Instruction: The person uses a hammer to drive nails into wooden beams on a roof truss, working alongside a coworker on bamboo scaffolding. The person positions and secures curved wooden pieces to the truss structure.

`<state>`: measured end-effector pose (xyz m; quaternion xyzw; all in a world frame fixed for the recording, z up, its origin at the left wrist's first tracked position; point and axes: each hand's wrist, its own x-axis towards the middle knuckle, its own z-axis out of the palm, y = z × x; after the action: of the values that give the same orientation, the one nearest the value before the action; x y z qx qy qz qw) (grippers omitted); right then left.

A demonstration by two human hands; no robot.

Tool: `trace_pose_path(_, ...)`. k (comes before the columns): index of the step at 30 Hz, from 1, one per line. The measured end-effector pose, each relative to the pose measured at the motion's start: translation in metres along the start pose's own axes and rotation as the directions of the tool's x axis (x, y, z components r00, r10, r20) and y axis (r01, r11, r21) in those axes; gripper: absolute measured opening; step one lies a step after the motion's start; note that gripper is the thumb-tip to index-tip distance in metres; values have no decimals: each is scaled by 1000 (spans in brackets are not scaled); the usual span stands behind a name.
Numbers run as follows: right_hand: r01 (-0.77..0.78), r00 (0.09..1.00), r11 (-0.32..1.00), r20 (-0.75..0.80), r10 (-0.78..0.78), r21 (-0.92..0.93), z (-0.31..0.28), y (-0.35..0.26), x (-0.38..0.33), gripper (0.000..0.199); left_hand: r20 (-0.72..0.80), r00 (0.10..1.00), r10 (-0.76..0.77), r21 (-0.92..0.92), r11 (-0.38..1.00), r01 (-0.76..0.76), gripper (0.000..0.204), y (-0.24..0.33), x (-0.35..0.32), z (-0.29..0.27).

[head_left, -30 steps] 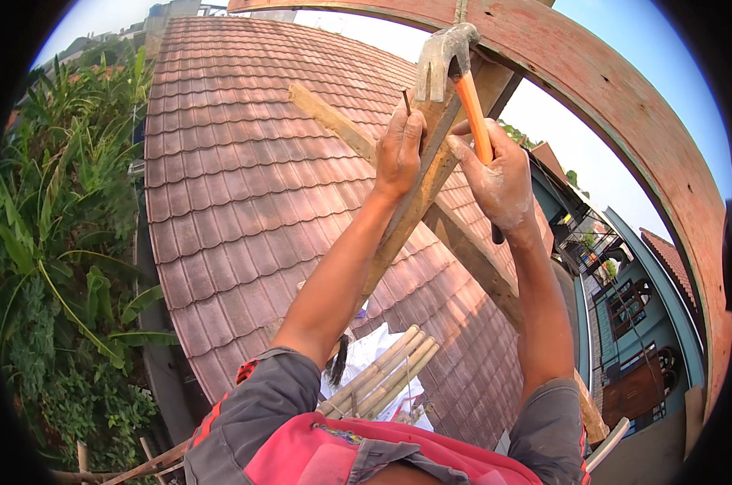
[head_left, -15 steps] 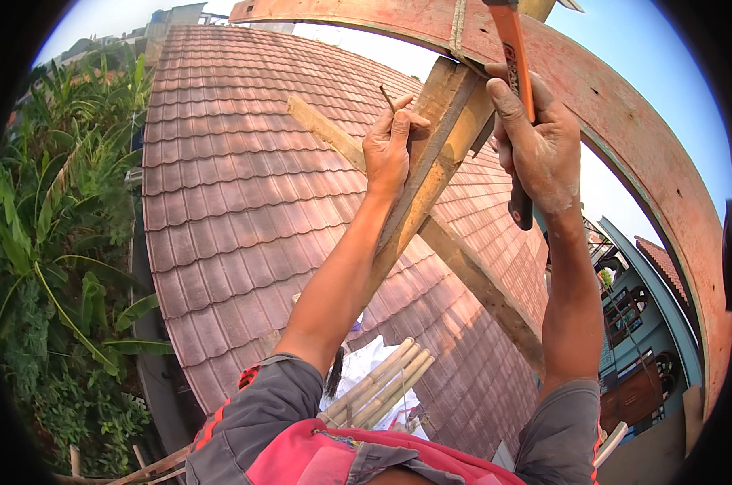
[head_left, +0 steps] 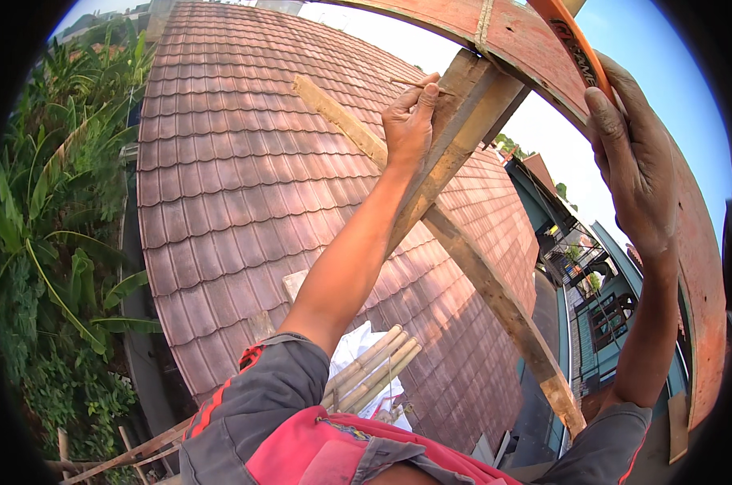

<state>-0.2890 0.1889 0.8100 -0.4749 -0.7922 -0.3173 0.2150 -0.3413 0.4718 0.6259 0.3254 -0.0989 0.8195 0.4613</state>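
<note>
My left hand (head_left: 409, 129) is closed in a pinch on a thin nail (head_left: 400, 81), its point towards the upper end of a wooden post (head_left: 445, 174). The hand lies against the post's left side. At the upper right, my right hand (head_left: 637, 158) is wrapped round the orange handle of a hammer (head_left: 574, 47), raised in front of a curved-looking reddish plank (head_left: 693, 242). The hammer's head is outside the picture. Where post and plank meet, a rope (head_left: 483, 28) is looped round the plank.
A wooden brace (head_left: 503, 307) crosses behind the post. Below lies a sloping tiled roof (head_left: 244, 186), with bamboo poles (head_left: 374, 372) on a white sheet (head_left: 354, 343) near me. Banana plants (head_left: 50, 234) grow at the left; a blue-green building (head_left: 608, 323) stands at the right.
My right hand has swung up and to the right with the hammer, away from the post. The nail in my left hand now lies flatter, towards the post. The view has shifted slightly.
</note>
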Motion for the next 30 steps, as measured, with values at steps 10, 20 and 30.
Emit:
trace_pose_path(10, 288, 957, 931, 104, -271, -224, 11, -29, 32, 49, -21, 983, 184, 131, 975, -180, 27, 5, -2, 8)
trace_pose_path(20, 393, 903, 578, 420, -94, -715, 28, -68, 58, 51, 0, 938, 347, 298, 895, -331, 13, -7, 8, 11)
trace_pose_path(30, 668, 725, 544, 282, -629, -507, 26, -68, 68, 43, 9, 922, 387, 324, 871, -369, 12, -4, 10, 14)
